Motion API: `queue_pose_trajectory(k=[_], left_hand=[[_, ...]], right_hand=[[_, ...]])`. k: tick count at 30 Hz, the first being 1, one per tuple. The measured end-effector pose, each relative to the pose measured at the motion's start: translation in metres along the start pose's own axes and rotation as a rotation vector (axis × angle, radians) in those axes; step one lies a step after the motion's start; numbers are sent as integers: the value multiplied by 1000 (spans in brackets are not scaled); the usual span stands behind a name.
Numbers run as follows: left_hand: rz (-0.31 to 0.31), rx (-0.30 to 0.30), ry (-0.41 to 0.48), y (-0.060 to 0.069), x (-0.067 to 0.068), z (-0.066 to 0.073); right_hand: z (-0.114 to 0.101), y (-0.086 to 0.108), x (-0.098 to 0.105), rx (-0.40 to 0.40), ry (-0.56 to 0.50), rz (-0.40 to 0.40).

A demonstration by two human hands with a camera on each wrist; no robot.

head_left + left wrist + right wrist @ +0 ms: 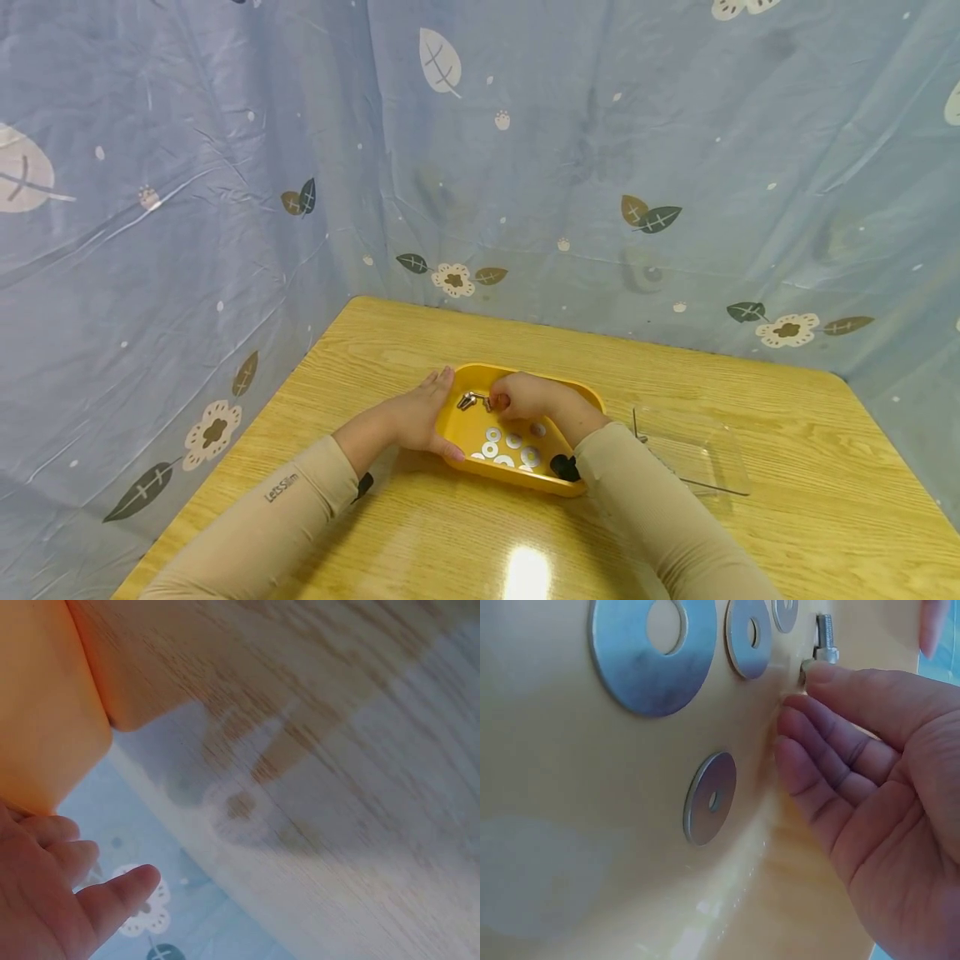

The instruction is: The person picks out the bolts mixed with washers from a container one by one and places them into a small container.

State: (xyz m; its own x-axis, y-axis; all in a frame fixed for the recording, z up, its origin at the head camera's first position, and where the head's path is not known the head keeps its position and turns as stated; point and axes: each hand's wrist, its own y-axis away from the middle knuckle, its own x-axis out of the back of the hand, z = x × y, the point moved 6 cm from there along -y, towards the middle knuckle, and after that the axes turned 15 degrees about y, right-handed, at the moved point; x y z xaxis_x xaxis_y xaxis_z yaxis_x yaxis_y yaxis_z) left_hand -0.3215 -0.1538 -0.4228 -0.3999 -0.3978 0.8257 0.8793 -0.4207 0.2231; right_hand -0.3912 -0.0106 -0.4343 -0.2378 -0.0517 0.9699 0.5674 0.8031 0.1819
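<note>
Bolts (467,401) lie near the far-left corner of a yellow tray (491,473), which stands on the wood-grain bench (405,525), between its left and right edges. Picking up small hardware seems to be the step in hand. It would go best with the tips of thumb and forefinger closing across one shank, the other fingers tucked clear so they do not scatter the neighbouring bolts or drag the washers (490,450) strewn toward the tray's near edge. A straight lift, clear of the rim before turning, should be safest; steady, light pressure at the left end should stop the tray sliding.

The right hand (521,396) reaches over the tray's right side, palm tipped inward, fingers curled; in its wrist view thumb and fingertips appear to pinch a small metal piece beside an upright-looking bolt. The forefinger is hidden there. The left hand (416,417) is spread with fingers extended against the tray's left end, thumb at the near rim, bracing rather than clenching. Both forearms slant in from the bench's near side.
</note>
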Motion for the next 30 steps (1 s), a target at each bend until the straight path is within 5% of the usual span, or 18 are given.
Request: queue_pose_trajectory(k=[10,30], left_hand=[[27,-11,8,0,1,1],[23,10,19,1,0,0]], right_hand=[[0,-2,2,-67,-2,15],[-3,-10,-8,-51,8,80]])
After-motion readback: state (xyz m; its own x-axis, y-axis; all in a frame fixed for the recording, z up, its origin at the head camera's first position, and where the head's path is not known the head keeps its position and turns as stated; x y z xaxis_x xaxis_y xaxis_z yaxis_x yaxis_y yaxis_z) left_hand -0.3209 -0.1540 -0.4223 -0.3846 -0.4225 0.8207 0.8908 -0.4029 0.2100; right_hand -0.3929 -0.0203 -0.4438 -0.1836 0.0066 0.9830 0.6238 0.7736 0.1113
